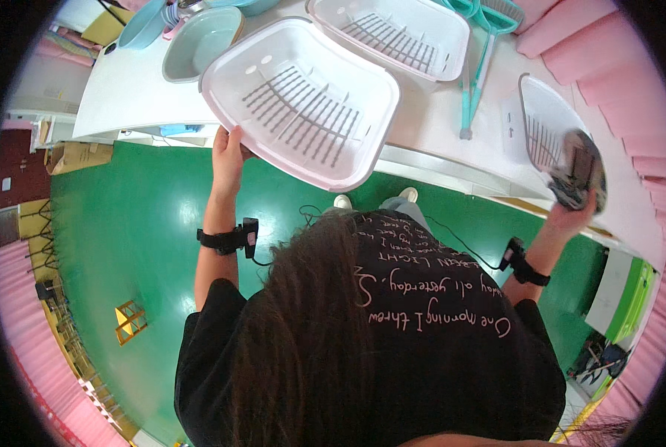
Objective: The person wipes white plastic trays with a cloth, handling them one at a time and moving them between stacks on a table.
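Observation:
My left hand (228, 159) grips the near left rim of a white plastic basket (374, 106) with a slotted base. The basket is tilted, and its near edge reaches past the front of the white table (134, 92). Out to the right, my right hand (579, 211) holds a blurred brown and grey item (579, 167); its kind cannot be made out. That item overlaps the near end of another white slotted basket (542, 103) at the table's right side. Some of my left fingers are hidden beneath the rim.
A further white slotted basket (455, 42) stands behind the held one. Grey-green basin (199, 47) and blue basin (140, 28) sit at the back left. A teal-handled broom (481, 72) lies right of centre. Pink drapery (617, 106) borders the right side.

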Demonstrator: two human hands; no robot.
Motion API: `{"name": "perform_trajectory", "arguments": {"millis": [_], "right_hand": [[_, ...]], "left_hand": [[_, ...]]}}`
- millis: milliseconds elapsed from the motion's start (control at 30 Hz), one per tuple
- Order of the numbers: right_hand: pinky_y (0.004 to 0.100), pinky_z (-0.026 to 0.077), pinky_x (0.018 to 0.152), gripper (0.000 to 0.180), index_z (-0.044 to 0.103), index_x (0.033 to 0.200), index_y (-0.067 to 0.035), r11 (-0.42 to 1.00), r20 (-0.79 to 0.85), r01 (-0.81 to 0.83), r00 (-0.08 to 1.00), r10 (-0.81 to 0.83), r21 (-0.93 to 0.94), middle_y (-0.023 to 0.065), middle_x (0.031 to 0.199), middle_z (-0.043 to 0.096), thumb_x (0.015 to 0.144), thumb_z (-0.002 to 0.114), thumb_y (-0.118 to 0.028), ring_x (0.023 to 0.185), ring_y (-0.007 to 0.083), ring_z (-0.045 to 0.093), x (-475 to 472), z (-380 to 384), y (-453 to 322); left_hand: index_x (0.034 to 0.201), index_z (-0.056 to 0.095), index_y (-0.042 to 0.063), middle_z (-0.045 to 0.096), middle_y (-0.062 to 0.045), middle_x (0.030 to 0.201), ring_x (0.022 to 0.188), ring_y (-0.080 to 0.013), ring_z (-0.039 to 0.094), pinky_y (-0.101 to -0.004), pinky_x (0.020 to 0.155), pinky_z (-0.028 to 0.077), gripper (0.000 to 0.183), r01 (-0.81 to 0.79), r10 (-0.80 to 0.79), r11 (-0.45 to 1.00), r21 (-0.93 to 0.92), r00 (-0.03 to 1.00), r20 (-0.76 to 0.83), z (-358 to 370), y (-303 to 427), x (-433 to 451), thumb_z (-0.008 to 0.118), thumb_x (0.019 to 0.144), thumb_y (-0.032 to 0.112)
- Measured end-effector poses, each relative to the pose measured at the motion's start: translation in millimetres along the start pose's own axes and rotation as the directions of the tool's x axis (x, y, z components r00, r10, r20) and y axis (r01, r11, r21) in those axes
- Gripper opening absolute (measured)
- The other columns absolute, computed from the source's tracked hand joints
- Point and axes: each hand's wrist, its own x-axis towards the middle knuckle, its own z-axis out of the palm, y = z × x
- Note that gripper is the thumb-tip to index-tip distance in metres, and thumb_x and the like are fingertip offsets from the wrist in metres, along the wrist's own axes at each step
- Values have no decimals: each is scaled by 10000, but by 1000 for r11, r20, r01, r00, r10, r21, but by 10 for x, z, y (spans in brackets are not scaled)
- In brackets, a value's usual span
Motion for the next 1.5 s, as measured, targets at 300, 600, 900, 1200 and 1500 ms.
{"name": "perform_trajectory", "arguments": {"millis": [300,600,900,1200,1500], "right_hand": [[382,461,927,396,481,1225,25,922,83,-372,921,381,-105,125,1198,544,849,588,-40,1095,256,547,-1206,920,785],[271,452,839,308,527,1167,-7,785,276,-550,738,616,-285,55,1073,602,879,582,-105,965,141,571,-1709,1740,1195],[272,444,838,342,480,1200,-1,739,255,-538,710,657,-406,55,1047,584,891,558,-123,937,140,561,-1701,2001,1368],[281,400,938,390,417,1269,4,679,271,-632,625,732,-373,81,1171,543,958,500,-215,1073,139,515,-1811,2055,1514],[289,404,932,421,425,1286,-27,654,278,-673,593,756,-344,65,1164,554,971,481,-300,1051,144,532,-1712,2027,1631]], "left_hand": [[1175,403,-66,608,-170,997,798,-239,654,-341,632,578,303,14,-11,996,-93,999,39,-76,-219,193,382,962,148],[1256,405,2,612,-117,1053,836,-198,646,-303,648,527,361,82,-93,994,71,982,163,-204,-152,84,418,977,230],[1131,474,-29,640,-132,946,819,-220,632,-331,688,490,350,-26,-109,922,386,940,323,-244,-92,-75,452,972,283],[1250,374,-89,296,-303,1372,1268,-422,280,-478,1019,255,616,-365,604,611,703,789,-115,-291,11,432,668,778,176],[1382,32,-159,131,-347,1440,1373,-416,141,-379,1134,104,825,-274,406,854,442,882,-239,-120,-261,806,532,747,2]]}}
